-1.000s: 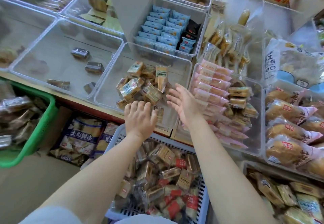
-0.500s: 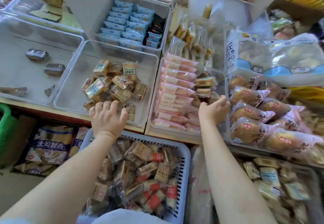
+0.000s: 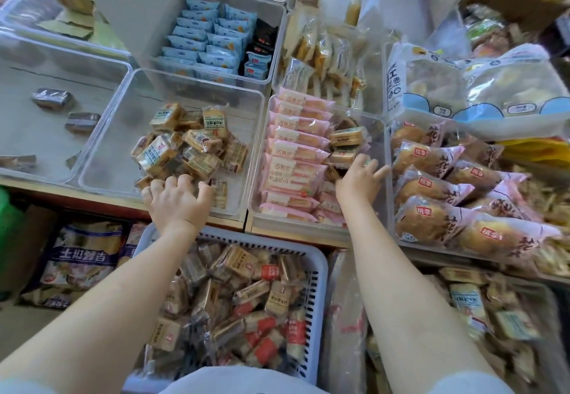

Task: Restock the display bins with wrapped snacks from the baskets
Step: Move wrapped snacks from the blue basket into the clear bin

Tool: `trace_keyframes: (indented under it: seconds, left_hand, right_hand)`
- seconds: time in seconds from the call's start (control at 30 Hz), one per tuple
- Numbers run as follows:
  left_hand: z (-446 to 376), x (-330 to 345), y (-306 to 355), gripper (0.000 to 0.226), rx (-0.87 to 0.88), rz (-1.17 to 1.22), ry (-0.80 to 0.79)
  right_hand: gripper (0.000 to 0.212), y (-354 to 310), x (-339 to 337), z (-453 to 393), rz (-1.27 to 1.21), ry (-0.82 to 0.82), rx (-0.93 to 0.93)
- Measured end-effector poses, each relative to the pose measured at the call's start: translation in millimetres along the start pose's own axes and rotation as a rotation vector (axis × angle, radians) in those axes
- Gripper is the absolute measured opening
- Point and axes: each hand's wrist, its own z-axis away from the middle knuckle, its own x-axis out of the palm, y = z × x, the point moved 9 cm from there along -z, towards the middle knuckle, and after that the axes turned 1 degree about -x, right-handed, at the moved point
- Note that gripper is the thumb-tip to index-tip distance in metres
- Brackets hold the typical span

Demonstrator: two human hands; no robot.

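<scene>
A clear display bin [image 3: 101, 159] holds a loose pile of brown wrapped snacks [image 3: 191, 146]. My left hand [image 3: 177, 202] lies across its front rim, its fingers bent down onto the nearest packs and its fingertips hidden. The clear bin [image 3: 256, 208] to the right holds rows of pink packs [image 3: 296, 146] and a short stack of brown packs [image 3: 345, 137] along its right side. My right hand [image 3: 357, 177] reaches into that corner and closes on a brown pack below the stack. Under my arms a pale slotted basket [image 3: 320, 270] is full of brown and red wrapped snacks [image 3: 246, 301].
Bagged bread rolls [image 3: 431, 183] fill the bin at the right. Blue packs [image 3: 203, 41] sit in a rear bin. The left bin holds a few dark packs [image 3: 52, 98]. A second basket of snacks [image 3: 493, 316] stands at the lower right, a green basket [image 3: 6, 217] at the far left.
My right hand moved from above the brown-snack bin to the right side of the pink-pack bin and closed there. My left hand stayed on the bin's front rim.
</scene>
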Motion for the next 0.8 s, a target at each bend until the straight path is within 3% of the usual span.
trace_keyframes:
  seconds: [0.37, 0.67, 0.8]
  left_hand:
    - [-0.3, 1.2, -0.4, 0.06, -0.001, 0.006, 0.007]
    - [-0.7, 0.3, 1.7, 0.061, 0.027, 0.007, 0.0]
    - [-2.0, 3.0, 2.7, 0.064, 0.053, -0.011, -0.032]
  right_hand:
    - [0.07, 3.6, 4.3, 15.4, -0.26, -0.081, 0.111]
    - [0.047, 0.3, -0.7, 86.2, -0.741, -0.061, 0.172]
    - [0.034, 4.4, -17.1, 92.0, -0.765, -0.067, 0.109]
